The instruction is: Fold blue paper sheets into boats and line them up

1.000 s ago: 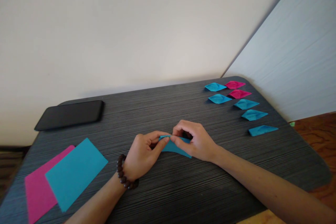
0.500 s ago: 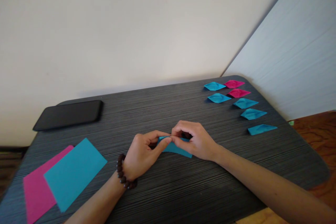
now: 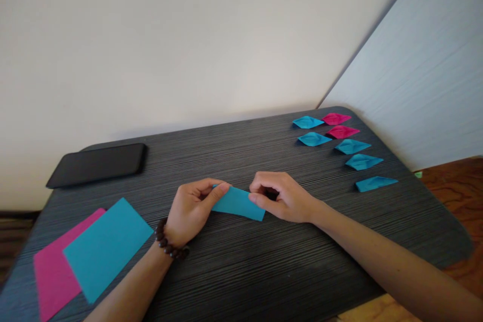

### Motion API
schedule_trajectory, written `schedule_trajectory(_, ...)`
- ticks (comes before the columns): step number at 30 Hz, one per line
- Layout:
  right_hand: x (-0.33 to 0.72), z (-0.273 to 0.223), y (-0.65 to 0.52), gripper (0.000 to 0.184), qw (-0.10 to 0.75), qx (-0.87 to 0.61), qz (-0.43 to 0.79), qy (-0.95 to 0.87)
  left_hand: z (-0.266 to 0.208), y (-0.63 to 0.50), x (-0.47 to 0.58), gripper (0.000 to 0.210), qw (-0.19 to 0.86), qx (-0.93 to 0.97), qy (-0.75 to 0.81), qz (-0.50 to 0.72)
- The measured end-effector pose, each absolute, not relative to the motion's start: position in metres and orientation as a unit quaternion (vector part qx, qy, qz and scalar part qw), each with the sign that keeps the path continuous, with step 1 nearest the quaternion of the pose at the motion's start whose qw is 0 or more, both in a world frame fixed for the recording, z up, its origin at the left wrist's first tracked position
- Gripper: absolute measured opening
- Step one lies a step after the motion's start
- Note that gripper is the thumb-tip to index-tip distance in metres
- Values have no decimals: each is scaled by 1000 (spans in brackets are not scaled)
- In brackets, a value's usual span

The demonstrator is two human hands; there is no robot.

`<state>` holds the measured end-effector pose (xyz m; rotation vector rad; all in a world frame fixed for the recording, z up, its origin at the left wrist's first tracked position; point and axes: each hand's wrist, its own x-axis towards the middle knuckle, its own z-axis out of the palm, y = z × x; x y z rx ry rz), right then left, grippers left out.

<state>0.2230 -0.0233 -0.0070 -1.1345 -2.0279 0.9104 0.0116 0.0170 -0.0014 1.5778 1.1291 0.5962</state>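
Observation:
Between my hands is a folded blue paper (image 3: 239,203), a narrow strip with its top edge tilted down to the right. My left hand (image 3: 196,207), with a dark beaded bracelet (image 3: 168,244) on the wrist, pinches its upper left end between thumb and fingers. At the upper right end my right hand (image 3: 281,197) closes thumb and forefinger on the edge. The paper's left end is partly hidden behind the left fingers. Folded blue paper boats (image 3: 352,146) and two pink paper boats (image 3: 342,132) lie at the right, apart from my hands.
A flat blue sheet (image 3: 109,249) overlaps a pink sheet (image 3: 56,271) at the left. Behind them lies a black phone-like slab (image 3: 97,165). The dark table (image 3: 226,282) meets a pale wall (image 3: 211,35) at the back, and a light panel (image 3: 426,75) stands at the right.
My hands have moved apart along the paper's top edge, the left one shifting left and slightly up. More of the blue strip shows between them.

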Motion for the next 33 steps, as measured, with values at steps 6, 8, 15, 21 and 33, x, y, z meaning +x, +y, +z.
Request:
schedule_trajectory(6,233,-9,-20,18,309,-423,384,-760,-1,15,13,25,550,631,482,258)
schedule_trajectory(8,235,-10,-19,19,308,-424,395,-755,-1,14,13,27,544,634,484,259)
schedule_trajectory(15,235,-12,-19,18,284,-404,376,-784,2,11,13,22,494,722,434,215)
schedule_trajectory(21,233,-12,-20,16,276,-391,355,-803,4,12,14,16,470,748,432,182)
schedule_trajectory(33,229,-15,-22,13,256,-395,245,-847,-5,7,12,17,364,784,476,160)
